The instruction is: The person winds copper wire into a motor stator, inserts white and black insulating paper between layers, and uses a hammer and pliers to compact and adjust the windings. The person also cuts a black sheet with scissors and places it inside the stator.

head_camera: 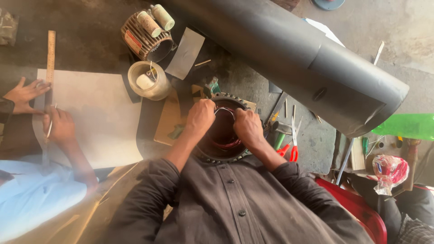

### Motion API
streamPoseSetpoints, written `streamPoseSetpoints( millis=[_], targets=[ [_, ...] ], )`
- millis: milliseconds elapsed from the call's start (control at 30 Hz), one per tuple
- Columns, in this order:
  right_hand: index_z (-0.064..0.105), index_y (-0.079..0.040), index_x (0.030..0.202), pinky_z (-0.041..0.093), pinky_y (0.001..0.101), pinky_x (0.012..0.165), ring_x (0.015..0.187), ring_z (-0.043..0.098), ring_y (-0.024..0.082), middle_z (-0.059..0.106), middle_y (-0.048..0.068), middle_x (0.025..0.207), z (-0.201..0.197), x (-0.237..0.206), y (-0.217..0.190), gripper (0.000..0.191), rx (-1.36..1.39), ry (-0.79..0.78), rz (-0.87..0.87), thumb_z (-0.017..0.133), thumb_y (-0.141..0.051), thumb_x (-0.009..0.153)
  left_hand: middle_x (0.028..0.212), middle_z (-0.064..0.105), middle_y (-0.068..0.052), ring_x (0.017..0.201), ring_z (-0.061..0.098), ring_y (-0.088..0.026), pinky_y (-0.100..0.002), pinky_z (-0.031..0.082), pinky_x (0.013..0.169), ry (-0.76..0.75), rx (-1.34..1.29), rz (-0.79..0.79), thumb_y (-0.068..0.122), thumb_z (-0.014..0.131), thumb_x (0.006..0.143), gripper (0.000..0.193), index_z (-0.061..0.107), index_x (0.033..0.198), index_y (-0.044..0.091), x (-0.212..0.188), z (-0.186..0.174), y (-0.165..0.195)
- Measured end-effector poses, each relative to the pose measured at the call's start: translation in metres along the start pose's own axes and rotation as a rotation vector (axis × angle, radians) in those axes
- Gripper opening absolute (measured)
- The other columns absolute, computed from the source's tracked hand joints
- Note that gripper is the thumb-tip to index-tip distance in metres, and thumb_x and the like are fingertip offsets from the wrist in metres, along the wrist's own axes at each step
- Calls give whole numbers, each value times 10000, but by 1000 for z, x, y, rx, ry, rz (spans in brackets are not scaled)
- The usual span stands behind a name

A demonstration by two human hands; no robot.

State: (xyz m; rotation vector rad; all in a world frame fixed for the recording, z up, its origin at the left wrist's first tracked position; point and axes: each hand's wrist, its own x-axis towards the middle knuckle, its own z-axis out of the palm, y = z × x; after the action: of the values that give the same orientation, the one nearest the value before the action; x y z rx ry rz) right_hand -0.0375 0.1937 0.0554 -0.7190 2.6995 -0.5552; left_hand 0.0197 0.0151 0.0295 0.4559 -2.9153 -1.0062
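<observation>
A round metal motor stator (222, 159) with copper-red windings inside stands on the floor in front of me. My left hand (200, 118) grips its upper left rim, fingers curled over the edge. My right hand (247, 128) rests on the upper right rim, fingers closed. Between the two hands a thin pale wire (224, 110) arches across the bore, pinched at both ends by my fingers. Both my sleeves are dark.
A co-worker's hands (27, 92) hold a wooden ruler (50, 58) on a pale sheet (99, 117) at left. A large grey roll (289, 49) lies at the back. Red-handled scissors (294, 140), a round tub (147, 81), a ribbed motor housing (144, 40) lie around.
</observation>
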Motion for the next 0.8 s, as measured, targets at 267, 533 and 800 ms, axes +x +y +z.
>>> streamPoseSetpoints(
  millis=[267, 533, 800],
  targets=[
    [690, 3, 804, 547, 546, 710, 747, 679, 461, 673, 266, 750, -5, -11, 10, 182, 57, 60, -31, 661, -150, 898, 981, 694, -179, 1006, 668, -358, -455, 548, 864, 31, -70, 284, 73, 596, 894, 162, 751, 887, 26, 7, -1, -5],
    [719, -11, 837, 566, 520, 713, 732, 694, 436, 678, 252, 764, 1, -11, 3, 156, 9, 41, 36, 629, -112, 915, 936, 678, -171, 931, 679, -366, -473, 549, 800, -30, -28, 238, 85, 559, 890, 189, 706, 785, 28, 20, 13, -6],
    [762, -12, 960, 564, 479, 768, 781, 708, 395, 725, 223, 885, -11, -4, 0, 187, 100, 28, -144, 680, -91, 812, 899, 673, -175, 860, 688, -396, -495, 547, 736, 88, -33, 567, 111, 564, 900, 182, 658, 763, 37, 28, 13, -15]
  ],
)
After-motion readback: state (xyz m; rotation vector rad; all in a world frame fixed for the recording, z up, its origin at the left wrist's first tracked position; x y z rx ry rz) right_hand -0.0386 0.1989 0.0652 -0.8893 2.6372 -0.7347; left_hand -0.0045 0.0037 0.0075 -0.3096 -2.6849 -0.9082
